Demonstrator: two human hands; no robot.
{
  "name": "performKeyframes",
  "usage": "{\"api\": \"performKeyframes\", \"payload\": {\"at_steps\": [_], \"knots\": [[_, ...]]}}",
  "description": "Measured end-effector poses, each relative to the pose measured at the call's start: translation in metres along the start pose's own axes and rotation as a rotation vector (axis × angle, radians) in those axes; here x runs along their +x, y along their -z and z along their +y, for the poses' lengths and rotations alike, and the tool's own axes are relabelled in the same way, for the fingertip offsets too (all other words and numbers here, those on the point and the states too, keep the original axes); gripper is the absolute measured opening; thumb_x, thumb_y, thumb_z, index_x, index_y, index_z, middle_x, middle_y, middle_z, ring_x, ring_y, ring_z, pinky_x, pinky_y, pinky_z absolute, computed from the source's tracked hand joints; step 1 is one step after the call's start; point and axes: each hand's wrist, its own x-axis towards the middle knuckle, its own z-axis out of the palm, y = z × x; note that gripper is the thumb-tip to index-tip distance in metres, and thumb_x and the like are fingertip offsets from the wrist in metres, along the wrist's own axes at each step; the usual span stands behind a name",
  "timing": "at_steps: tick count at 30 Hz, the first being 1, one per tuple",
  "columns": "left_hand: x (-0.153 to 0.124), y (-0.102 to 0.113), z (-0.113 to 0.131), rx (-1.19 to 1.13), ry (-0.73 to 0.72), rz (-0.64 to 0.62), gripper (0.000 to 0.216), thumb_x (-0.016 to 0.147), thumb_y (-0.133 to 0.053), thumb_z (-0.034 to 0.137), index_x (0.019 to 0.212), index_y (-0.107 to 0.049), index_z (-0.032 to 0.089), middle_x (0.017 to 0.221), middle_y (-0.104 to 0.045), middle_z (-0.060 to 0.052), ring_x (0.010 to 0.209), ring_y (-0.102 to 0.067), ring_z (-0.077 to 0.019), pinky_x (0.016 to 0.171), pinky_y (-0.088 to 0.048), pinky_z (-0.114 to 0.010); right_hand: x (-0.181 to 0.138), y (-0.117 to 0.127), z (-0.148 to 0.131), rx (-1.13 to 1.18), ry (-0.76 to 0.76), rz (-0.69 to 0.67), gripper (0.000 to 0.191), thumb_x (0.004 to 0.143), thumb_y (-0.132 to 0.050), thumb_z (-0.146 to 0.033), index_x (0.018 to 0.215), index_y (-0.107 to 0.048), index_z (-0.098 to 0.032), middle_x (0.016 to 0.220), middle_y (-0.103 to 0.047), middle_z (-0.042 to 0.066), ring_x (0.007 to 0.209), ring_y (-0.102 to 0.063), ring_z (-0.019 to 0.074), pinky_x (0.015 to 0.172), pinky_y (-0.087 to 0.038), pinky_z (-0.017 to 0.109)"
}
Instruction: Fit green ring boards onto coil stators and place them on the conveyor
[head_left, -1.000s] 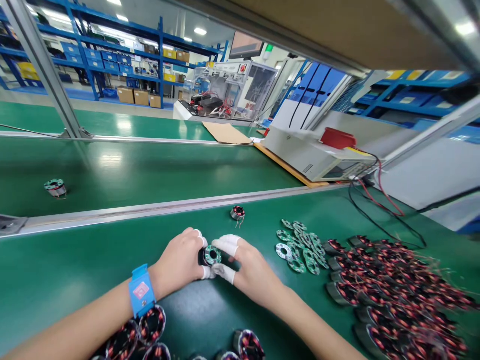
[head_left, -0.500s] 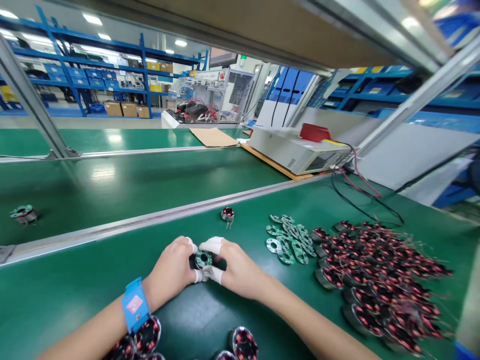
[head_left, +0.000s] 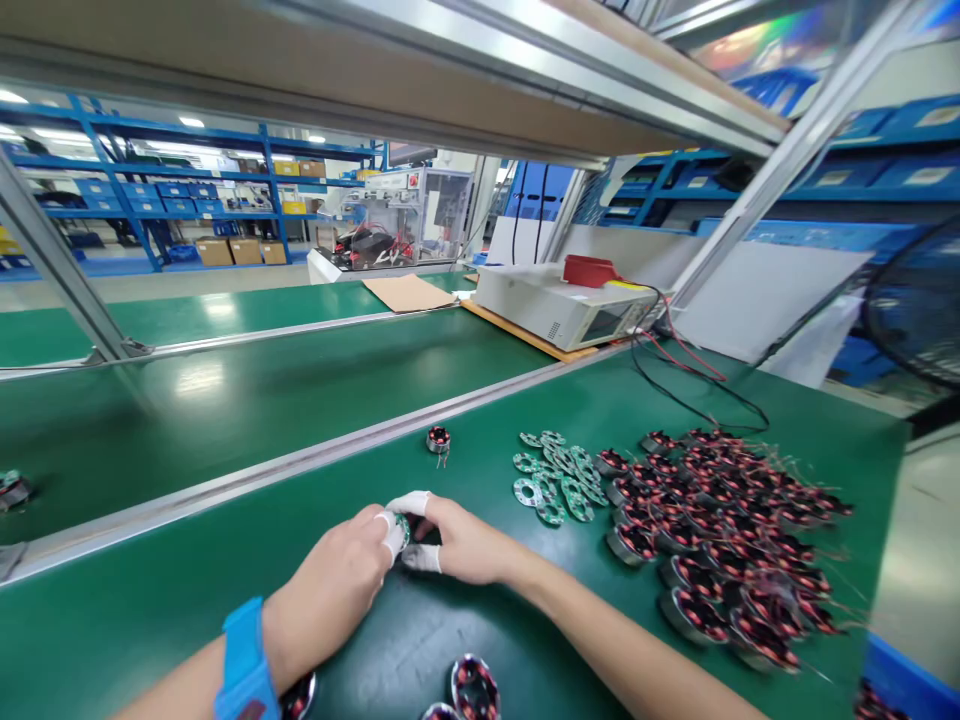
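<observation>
Spreading wide, the green table (head_left: 187,600) carries a heap of wound coils (head_left: 720,520) well right of the grip, green ring boards (head_left: 555,475) nearer on that side, and a lone coil (head_left: 438,439) just beyond. The left hand (head_left: 337,585) and right hand (head_left: 469,545) meet with the grip clamped on a small coil (head_left: 403,528).

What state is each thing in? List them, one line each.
left hand, closed on the stator.
right hand, closed on the stator.
stator, gripped from both sides.
lone coil, loose, untouched.
green ring boards, piled loosely, untouched.
wound coils, heaped, untouched.
</observation>
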Motion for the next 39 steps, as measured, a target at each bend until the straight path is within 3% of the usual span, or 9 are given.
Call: {"api": "performKeyframes", "payload": {"at_steps": [7,12,16,20,22,26,30,34,39], "knots": [[-0.003,-0.003,0.002,-0.007,-0.148,0.090,0.025,0.088,-0.034,0.007,0.083,-0.056,0.018,0.085,-0.060,-0.006,0.083,-0.056,-0.0190,0.078,-0.050,-0.032,0.001,-0.013,0.003,0.020,-0.042,0.117,0.038,0.067,-0.059,-0.006,0.104,-0.064,-0.016,0.091,-0.064,0.005,0.072,-0.057,0.0147,0.067,-0.049,0.027],[-0.006,0.000,0.001,-0.150,-0.060,0.108,0.025,0.087,-0.039,0.011,0.098,-0.060,0.020,0.096,-0.061,-0.007,0.089,-0.056,-0.0178,0.082,-0.050,-0.030,-0.017,0.007,-0.007,-0.161,-0.021,0.174,0.040,0.069,-0.057,-0.007,0.108,-0.062,-0.018,0.098,-0.063,0.007,0.080,-0.057,0.0173,0.070,-0.048,0.028],[0.006,-0.008,-0.008,-0.254,0.080,0.140,0.036,0.078,-0.058,0.022,0.114,-0.054,0.020,0.110,-0.058,-0.009,0.099,-0.055,-0.0205,0.089,-0.047,-0.033,-0.043,0.036,-0.021,-0.133,-0.009,-0.292,0.034,0.064,-0.062,-0.008,0.094,-0.071,-0.022,0.074,-0.062,0.000,0.061,-0.054,0.0122,0.053,-0.042,0.019],[0.028,0.014,-0.069,-0.184,0.277,0.197,0.016,0.079,-0.055,0.023,0.093,-0.060,0.018,0.095,-0.062,-0.005,0.089,-0.058,-0.0190,0.082,-0.046,-0.028,-0.052,0.037,-0.033,0.055,0.130,-0.515,0.029,0.069,-0.067,-0.022,0.098,-0.072,-0.025,0.080,-0.065,0.001,0.074,-0.058,0.0145,0.061,-0.044,0.019],[0.030,0.037,-0.117,-0.057,0.570,0.330,0.016,0.078,-0.054,0.026,0.088,-0.060,0.015,0.089,-0.063,-0.008,0.090,-0.057,-0.0242,0.081,-0.045,-0.033,-0.047,0.028,-0.031,0.058,0.156,-0.442,0.022,0.069,-0.068,-0.024,0.091,-0.073,-0.025,0.078,-0.065,0.001,0.075,-0.058,0.0150,0.067,-0.044,0.022],[0.016,0.063,-0.174,-0.015,0.766,0.376,0.027,0.070,-0.056,0.023,0.091,-0.060,0.007,0.086,-0.061,-0.017,0.092,-0.056,-0.0367,0.080,-0.043,-0.045,-0.021,0.007,-0.009,0.007,-0.064,-0.041,0.032,0.057,-0.076,-0.018,0.089,-0.071,-0.021,0.080,-0.064,0.001,0.069,-0.057,0.0152,0.061,-0.046,0.023],[0.010,0.043,-0.135,-0.047,0.669,0.360,0.056,0.062,-0.059,0.017,0.117,-0.051,0.010,0.113,-0.056,-0.015,0.111,-0.048,-0.0326,0.094,-0.038,-0.042,0.002,-0.013,0.013,0.096,-0.221,0.228,0.040,0.056,-0.074,-0.014,0.095,-0.066,-0.017,0.068,-0.063,0.000,0.064,-0.059,0.0163,0.065,-0.048,0.029],[0.013,0.005,-0.064,-0.468,0.274,0.020,0.070,0.055,-0.065,0.013,0.124,-0.048,0.018,0.113,-0.059,-0.006,0.095,-0.058,-0.0203,0.083,-0.047,-0.030,0.005,-0.022,0.020,0.371,-0.314,0.214,0.027,0.060,-0.072,-0.025,0.084,-0.062,-0.015,0.063,-0.059,-0.001,0.052,-0.056,0.0141,0.053,-0.049,0.028],[0.012,-0.016,-0.037,-0.681,0.286,0.043,0.067,0.065,-0.065,0.017,0.129,-0.043,0.018,0.099,-0.062,-0.004,0.085,-0.056,-0.0184,0.079,-0.047,-0.031,-0.001,-0.015,0.011,0.241,-0.279,0.277,0.047,0.056,-0.077,-0.029,0.097,-0.059,-0.016,0.074,-0.056,0.000,0.059,-0.054,0.0132,0.047,-0.048,0.024]]}}
